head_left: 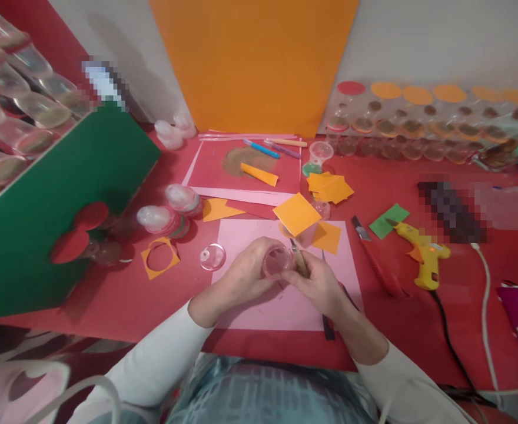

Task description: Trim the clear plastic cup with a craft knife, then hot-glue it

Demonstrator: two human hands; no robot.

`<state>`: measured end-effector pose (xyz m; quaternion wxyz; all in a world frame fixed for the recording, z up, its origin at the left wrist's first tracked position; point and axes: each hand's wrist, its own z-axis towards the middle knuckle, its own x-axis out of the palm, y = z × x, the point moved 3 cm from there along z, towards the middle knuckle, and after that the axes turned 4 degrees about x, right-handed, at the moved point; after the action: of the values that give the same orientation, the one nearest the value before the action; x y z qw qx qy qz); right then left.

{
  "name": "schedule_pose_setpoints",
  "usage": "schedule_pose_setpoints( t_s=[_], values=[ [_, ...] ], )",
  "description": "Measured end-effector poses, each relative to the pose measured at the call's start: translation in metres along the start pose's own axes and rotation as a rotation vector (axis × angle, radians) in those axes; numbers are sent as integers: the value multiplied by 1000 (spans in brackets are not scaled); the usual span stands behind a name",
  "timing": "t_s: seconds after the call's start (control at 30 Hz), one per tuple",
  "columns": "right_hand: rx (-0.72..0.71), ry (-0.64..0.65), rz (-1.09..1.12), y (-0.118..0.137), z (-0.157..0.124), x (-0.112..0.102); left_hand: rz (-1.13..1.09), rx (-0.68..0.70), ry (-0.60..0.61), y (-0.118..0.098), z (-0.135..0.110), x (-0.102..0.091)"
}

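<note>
My left hand (246, 268) is wrapped around a small clear plastic cup (277, 263), its round opening tilted up toward me. In my right hand (324, 285) is a slim wooden-handled tool (301, 262) with a metal tip, held beside the cup's rim; its exact kind is unclear. My right fingers also touch the cup's edge. Both hands are above a pink sheet (245, 315). Orange paper squares (296, 214) lie just beyond them, and a clear lid (212, 257) is left of my left hand. A dark strip-like object (328, 327) shows partly under my right wrist.
Right of the sheet lie a red box cutter (380, 265), a green paper (382, 222) and a corded yellow glue gun (427, 256). Stacked cups (170, 221), an orange cutout (148, 269) and a green board (65, 200) stand left. Pens (261, 148) lie behind.
</note>
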<state>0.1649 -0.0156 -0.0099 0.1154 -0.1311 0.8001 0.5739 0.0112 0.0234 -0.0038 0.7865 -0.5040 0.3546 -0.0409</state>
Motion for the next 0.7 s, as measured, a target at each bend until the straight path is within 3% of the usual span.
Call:
schedule_pose_setpoints(
  t_s=[0.3, 0.4, 0.6, 0.7],
  values=[
    [60, 180, 225, -5, -1, 2, -10, -94, 71, -1, 1, -4],
    [57, 212, 296, -4, -1, 2, 0, -108, 44, -2, 2, -5],
    [3, 63, 113, -3, -1, 0, 106, 61, -36, -5, 1, -4],
    [11, 11, -15, -5, 0, 1, 187, 149, -20, -10, 2, -3]
  ],
)
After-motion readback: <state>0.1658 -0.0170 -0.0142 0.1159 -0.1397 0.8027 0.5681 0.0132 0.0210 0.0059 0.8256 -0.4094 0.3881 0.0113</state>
